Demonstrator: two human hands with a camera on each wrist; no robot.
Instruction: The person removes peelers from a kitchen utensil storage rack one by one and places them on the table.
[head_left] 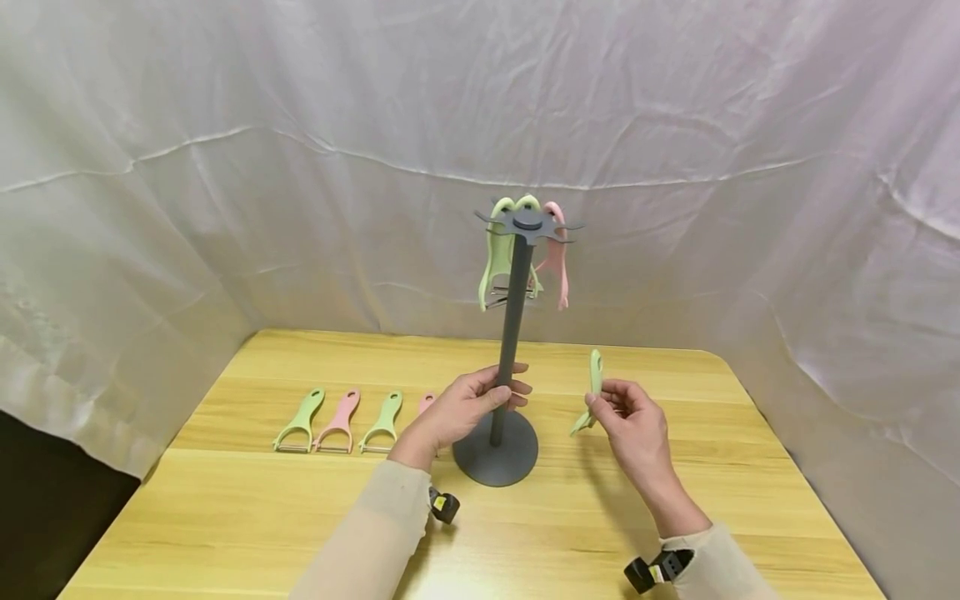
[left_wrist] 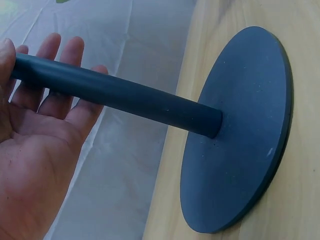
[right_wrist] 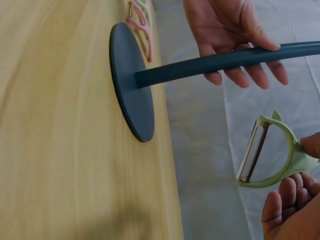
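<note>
My left hand [head_left: 459,408] holds the dark grey pole [head_left: 514,317] of an upright stand low down, thumb in front and fingers behind. In the right hand [head_left: 637,425], thumb and fingers pinch a light green peeler [head_left: 596,375] by its handle, to the right of the pole. Its U-shaped head and metal blade [right_wrist: 254,150] show in the right wrist view. On hooks at the stand's top [head_left: 528,220] hang two green peelers, one at the left [head_left: 497,254] and one partly hidden behind the pole, plus a pink peeler [head_left: 557,250] at the right.
The stand's round base [head_left: 487,457] rests on the wooden table [head_left: 555,533]. Left of it lies a row of peelers: green [head_left: 306,412], pink [head_left: 344,412], green [head_left: 388,412], and a pink one [head_left: 426,402] partly hidden by my left hand. White curtains [head_left: 375,225] surround the table's back and sides.
</note>
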